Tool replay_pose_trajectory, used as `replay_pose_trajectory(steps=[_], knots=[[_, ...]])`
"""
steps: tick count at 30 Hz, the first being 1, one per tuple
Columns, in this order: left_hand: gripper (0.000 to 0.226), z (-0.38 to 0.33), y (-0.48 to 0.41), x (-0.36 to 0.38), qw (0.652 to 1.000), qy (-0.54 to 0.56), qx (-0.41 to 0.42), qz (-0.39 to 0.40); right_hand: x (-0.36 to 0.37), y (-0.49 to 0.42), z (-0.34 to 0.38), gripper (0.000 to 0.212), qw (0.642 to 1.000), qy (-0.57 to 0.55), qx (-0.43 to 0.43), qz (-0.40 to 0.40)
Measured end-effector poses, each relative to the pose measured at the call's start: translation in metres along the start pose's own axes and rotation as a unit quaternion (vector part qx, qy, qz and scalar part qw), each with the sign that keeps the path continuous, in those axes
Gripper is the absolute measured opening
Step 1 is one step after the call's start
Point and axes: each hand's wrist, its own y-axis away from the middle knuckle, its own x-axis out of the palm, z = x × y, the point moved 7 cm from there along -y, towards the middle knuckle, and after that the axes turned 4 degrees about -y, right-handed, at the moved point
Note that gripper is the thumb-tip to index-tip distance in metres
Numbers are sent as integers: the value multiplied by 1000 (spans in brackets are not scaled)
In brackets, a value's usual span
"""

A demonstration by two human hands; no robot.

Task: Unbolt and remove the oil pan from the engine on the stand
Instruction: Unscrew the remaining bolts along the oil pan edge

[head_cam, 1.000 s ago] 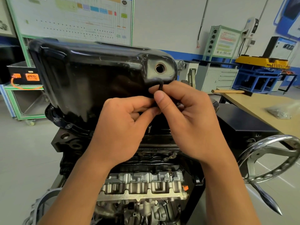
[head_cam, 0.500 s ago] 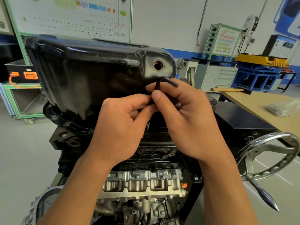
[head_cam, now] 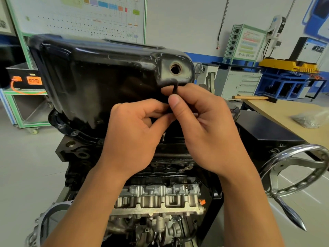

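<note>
Oil pan (head_cam: pixel 106 77): seated on top of the upturned engine (head_cam: pixel 156 198), flange bolts (head_cam: pixel 61 126) in place at the left rim
Long axis: left to right, drain hole (head_cam: pixel 175 68) at the right end
Hands: together, touching; right hand (head_cam: pixel 210 132) pinches a slim black key (head_cam: pixel 175 89) upright, left hand (head_cam: pixel 131 138) pinches its lower part
Relation: pan directly behind and above both hands
Nearer: right hand to the drain end; left hand to the bolts
Judgement: key must drop to the flange

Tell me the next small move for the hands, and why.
Probably lower the thin black tool, pinched by the right hand and left hand, onto a flange bolt: the oil pan sits on the engine with bolts in its rim.
</note>
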Motion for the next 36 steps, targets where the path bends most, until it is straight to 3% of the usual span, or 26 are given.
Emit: replay_pose_trajectory(steps=[5, 7, 10, 12, 16, 22, 25, 28, 36], knots=[[11, 4, 2, 0, 998, -43, -3, -46, -6, 1, -4, 7, 999, -25, -3, -41], [6, 5, 1, 3, 999, -37, -11, -8, -5, 1, -4, 10, 998, -51, -1, -30], [17, 7, 1, 8, 996, -22, -19, 80, 2, 2, -1, 11, 996, -94, 8, -7], [24, 6, 2, 7, 995, -31, -13, 95, 5, 2, -2, 15, 996, -87, 16, 10], [21, 4, 0, 1, 998, -46, 9, 31, 4, 3, -3, 17, 998, -62, 11, 11], [7, 1, 0, 4, 998, -31, 9, -52, -11, 2, -1, 1, 994, -45, -27, -96], [8, 2, 0, 5, 1000, -11, 5, 2, -9, 2, 1, 7, 995, -52, -31, -79], [26, -2, 0, 4, 997, 5, 19, 70, -3, 1, 2, 14, 997, -61, -23, -35], [4, -2, 2, -6, 996, -55, 26, -59, -2, 2, 1, 10, 998, -29, -14, -50]])
